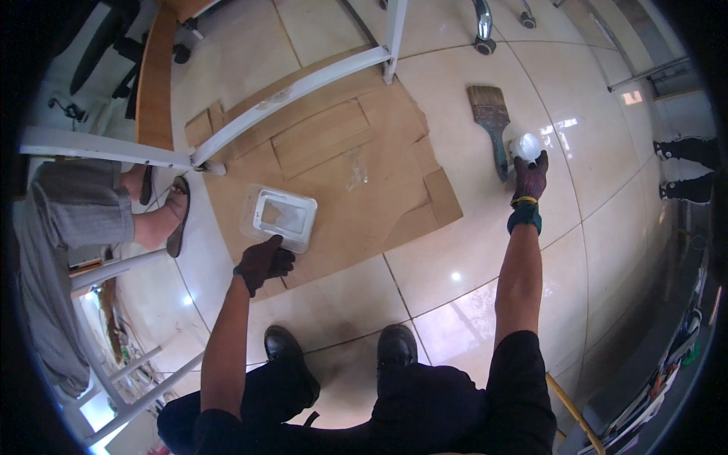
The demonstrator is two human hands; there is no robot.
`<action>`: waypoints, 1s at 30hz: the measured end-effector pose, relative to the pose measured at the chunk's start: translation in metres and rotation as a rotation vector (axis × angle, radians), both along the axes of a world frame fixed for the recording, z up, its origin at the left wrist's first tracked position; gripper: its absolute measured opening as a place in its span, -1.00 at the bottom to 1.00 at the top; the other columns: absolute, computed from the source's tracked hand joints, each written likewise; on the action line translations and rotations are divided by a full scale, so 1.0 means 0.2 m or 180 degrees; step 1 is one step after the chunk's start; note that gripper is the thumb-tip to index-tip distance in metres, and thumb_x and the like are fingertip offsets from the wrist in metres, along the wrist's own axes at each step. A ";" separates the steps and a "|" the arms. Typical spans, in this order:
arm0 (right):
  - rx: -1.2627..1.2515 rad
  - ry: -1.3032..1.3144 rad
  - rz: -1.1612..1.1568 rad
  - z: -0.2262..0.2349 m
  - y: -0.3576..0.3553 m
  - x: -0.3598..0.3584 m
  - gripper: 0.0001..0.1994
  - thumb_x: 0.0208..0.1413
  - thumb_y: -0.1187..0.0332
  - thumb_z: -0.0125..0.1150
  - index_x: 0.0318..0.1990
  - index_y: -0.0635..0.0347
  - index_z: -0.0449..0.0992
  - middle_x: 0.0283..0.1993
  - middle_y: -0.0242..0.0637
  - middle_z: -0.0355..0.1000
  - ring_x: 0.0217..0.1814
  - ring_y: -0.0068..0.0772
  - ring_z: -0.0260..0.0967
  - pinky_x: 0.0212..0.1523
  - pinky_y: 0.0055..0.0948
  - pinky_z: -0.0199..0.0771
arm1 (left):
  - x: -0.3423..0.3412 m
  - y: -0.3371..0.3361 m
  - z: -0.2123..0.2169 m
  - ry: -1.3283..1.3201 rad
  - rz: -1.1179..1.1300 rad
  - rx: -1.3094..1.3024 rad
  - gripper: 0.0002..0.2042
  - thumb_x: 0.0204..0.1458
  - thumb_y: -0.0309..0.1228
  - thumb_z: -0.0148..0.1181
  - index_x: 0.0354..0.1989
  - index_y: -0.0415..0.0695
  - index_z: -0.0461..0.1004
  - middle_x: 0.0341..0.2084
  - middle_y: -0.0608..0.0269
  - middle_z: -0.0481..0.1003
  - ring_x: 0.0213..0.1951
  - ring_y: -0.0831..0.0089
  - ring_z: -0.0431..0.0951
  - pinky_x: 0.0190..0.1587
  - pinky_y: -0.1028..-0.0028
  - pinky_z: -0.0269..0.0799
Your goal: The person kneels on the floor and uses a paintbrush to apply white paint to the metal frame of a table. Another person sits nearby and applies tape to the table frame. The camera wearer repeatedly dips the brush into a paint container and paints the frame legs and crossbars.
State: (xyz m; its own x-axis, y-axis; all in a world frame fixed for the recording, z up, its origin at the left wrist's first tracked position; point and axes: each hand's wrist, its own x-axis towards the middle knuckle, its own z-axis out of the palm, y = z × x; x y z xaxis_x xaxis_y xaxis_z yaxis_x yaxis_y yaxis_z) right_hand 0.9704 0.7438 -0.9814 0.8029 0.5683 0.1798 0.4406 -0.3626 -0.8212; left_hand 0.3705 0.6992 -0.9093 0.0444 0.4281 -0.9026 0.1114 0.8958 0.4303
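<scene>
My left hand, in a dark glove, is beside the near edge of a clear plastic tub with white inside. Its thumb and fingers are apart, with nothing between them. Whether the hand touches the tub I cannot tell. The tub rests on a flattened cardboard sheet. Over on the right, my right hand, also gloved, has its fingers round a small white cup-like container. A wide paintbrush with a dark handle lies on the tiles just left of that container.
White metal frame legs cross above the cardboard. Another person's sandalled foot is at the left, and a pair of feet stands at the far right. A chair caster is at the top. My black shoes are on the tiled floor.
</scene>
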 end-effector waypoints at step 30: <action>0.0923 0.0347 0.1056 0.42 -0.03 -0.23 -0.84 0.14 0.38 0.07 -0.17 0.21 0.47 -0.37 -0.42 0.38 -0.39 -0.59 0.26 -0.39 -0.56 0.32 | 0.00 0.01 -0.15 0.0148 -0.0158 0.0992 -0.65 0.10 -0.23 0.00 -0.20 -0.34 0.40 -0.45 -0.02 0.52 -0.47 0.24 0.57 -0.41 0.33 0.55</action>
